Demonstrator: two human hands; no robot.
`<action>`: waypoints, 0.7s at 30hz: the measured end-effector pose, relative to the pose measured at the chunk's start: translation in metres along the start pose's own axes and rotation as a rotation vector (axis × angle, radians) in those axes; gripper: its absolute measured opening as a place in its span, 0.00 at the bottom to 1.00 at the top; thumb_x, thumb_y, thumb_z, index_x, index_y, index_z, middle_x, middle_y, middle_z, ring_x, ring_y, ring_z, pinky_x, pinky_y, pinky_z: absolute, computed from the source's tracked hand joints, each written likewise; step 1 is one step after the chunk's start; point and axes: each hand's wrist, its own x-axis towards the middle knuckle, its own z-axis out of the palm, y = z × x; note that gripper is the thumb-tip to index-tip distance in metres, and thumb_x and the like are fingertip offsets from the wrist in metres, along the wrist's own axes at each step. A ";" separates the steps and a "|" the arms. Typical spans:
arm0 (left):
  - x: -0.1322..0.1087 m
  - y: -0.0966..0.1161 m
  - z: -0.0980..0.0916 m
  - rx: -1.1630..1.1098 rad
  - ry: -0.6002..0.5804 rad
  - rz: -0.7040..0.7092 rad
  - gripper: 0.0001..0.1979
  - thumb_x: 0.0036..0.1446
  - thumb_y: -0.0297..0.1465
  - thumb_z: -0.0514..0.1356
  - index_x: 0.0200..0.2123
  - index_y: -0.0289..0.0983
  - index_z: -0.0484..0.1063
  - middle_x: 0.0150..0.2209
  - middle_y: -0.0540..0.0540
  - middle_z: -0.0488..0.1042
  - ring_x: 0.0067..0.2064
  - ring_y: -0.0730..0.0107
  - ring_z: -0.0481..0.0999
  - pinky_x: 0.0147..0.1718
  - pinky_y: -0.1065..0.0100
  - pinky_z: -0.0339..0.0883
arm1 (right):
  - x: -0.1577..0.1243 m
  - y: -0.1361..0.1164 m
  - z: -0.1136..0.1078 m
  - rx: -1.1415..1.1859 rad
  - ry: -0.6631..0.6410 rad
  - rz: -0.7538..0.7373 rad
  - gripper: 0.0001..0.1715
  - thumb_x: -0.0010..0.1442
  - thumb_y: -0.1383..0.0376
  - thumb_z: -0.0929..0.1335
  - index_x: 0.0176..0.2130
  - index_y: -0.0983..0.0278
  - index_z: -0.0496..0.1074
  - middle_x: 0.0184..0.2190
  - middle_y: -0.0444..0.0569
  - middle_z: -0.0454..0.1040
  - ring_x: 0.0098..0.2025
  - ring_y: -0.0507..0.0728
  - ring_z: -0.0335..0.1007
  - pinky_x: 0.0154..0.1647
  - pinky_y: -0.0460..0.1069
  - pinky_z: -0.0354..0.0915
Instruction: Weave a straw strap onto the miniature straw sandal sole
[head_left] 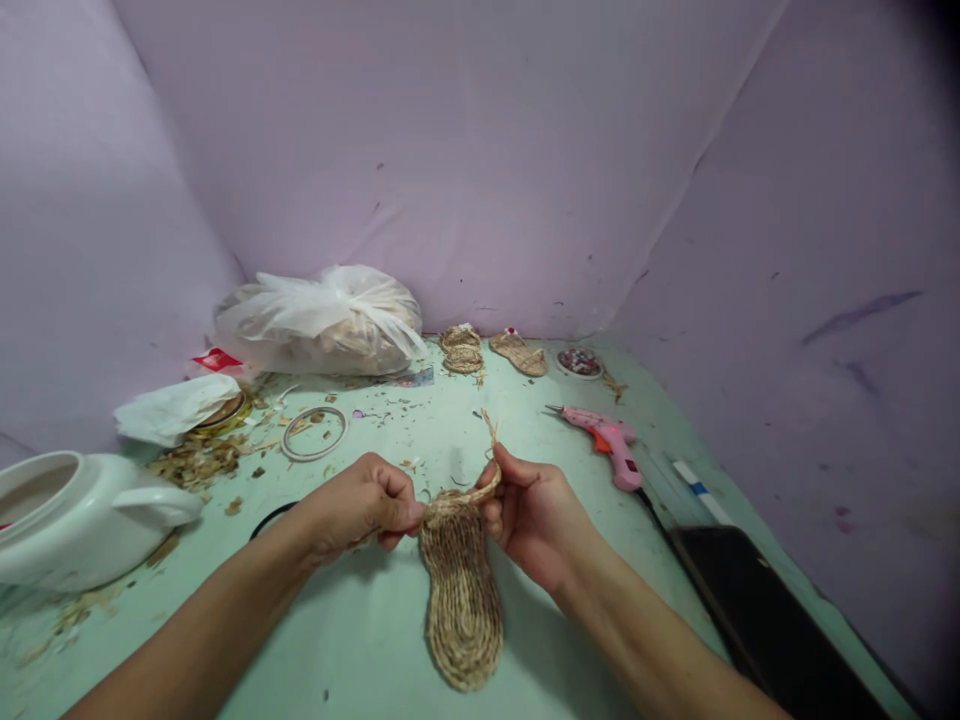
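A woven straw sole [463, 592] shaped like a small sandal lies on the pale green table [360, 640] in front of me. My left hand [358, 505] pinches the sole's far left edge, fingers closed. My right hand [530, 512] is closed on a braided straw cord [486, 478] that arches over the sole's far end, its loose tip sticking up above my fingers.
A pink glue gun [606, 441] lies to the right, with a dark flat object [757, 610] nearer. A white pot [71, 515], straw scraps [196, 455] and a ring [314, 432] are on the left. At the back are a plastic bag [322, 322], straw coils [461, 350] and another sandal [519, 353].
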 end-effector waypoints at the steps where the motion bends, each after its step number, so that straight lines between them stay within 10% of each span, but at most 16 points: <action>1: 0.001 -0.001 0.000 0.044 0.010 0.003 0.10 0.38 0.33 0.58 0.12 0.35 0.65 0.11 0.53 0.62 0.14 0.80 0.52 0.16 0.73 0.44 | 0.000 0.003 0.000 -0.018 0.010 0.009 0.21 0.56 0.63 0.64 0.17 0.70 0.71 0.11 0.47 0.69 0.12 0.46 0.61 0.14 0.39 0.58; 8: -0.023 0.016 0.014 0.339 0.171 0.330 0.17 0.40 0.31 0.62 0.38 0.38 0.72 0.41 0.46 0.72 0.45 0.60 0.67 0.43 0.68 0.58 | -0.003 0.022 0.007 -0.171 -0.073 -0.088 0.20 0.44 0.53 0.72 0.28 0.69 0.74 0.20 0.47 0.73 0.20 0.48 0.66 0.21 0.42 0.62; 11: -0.033 0.028 0.027 0.251 0.028 0.338 0.11 0.48 0.31 0.55 0.36 0.36 0.70 0.31 0.51 0.70 0.35 0.69 0.68 0.34 0.72 0.59 | -0.004 0.025 0.010 -0.122 -0.088 -0.129 0.22 0.42 0.53 0.73 0.29 0.69 0.75 0.20 0.44 0.70 0.20 0.48 0.64 0.21 0.43 0.61; 21: -0.026 0.019 0.042 0.401 0.239 0.104 0.11 0.47 0.31 0.51 0.16 0.35 0.64 0.16 0.53 0.62 0.21 0.75 0.59 0.22 0.72 0.51 | -0.003 0.012 0.006 -0.109 0.095 -0.141 0.17 0.38 0.61 0.76 0.27 0.71 0.75 0.19 0.44 0.69 0.20 0.46 0.62 0.22 0.42 0.59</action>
